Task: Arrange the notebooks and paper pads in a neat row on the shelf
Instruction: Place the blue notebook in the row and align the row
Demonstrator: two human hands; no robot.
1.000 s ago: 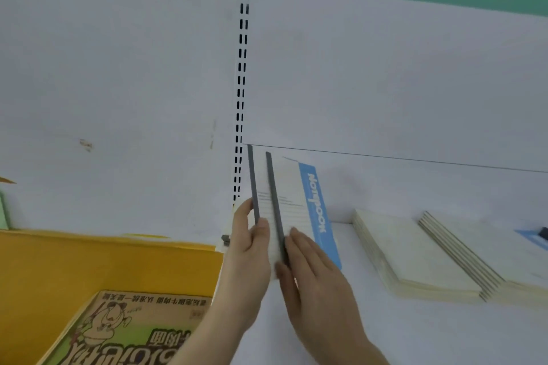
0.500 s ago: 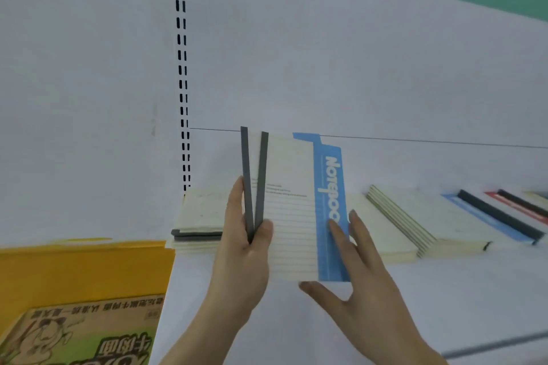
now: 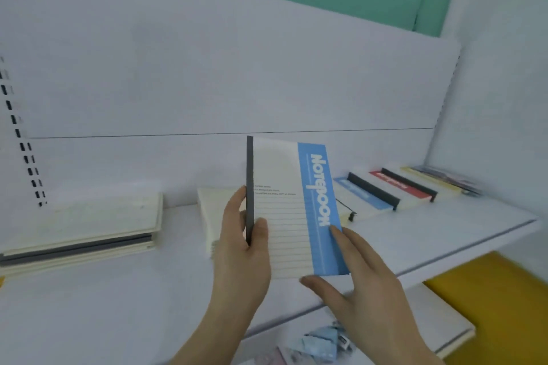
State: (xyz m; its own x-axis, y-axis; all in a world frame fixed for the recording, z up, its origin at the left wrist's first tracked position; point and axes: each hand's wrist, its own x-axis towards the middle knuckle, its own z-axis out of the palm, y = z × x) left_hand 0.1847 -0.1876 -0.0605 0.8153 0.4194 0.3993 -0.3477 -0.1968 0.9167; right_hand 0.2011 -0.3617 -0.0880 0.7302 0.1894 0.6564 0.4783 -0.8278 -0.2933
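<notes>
I hold a cream notebook (image 3: 284, 216) with a blue band and a dark grey spine upright above the white shelf (image 3: 415, 234). My left hand (image 3: 243, 249) grips its spine edge between thumb and fingers. My right hand (image 3: 355, 278) holds the lower right corner, thumb under the bottom edge and fingers on the blue band. A stack of cream notebooks (image 3: 89, 231) lies flat at the left. Behind the held notebook lies a cream pad (image 3: 210, 210), partly hidden. A row of overlapping notebooks (image 3: 394, 187) with blue, red and black covers lies at the right.
The shelf's white back panel (image 3: 207, 68) rises behind. A slotted upright (image 3: 23, 142) stands at the far left. Below the shelf edge at the right lie a yellow surface (image 3: 498, 293), a white board (image 3: 439, 320) and some small blue packets (image 3: 320, 344).
The view has swung right, so the yellow box at the left left the frame. The notebook now shows one dark spine instead of two, and both hands carried it rightward along the shelf.
</notes>
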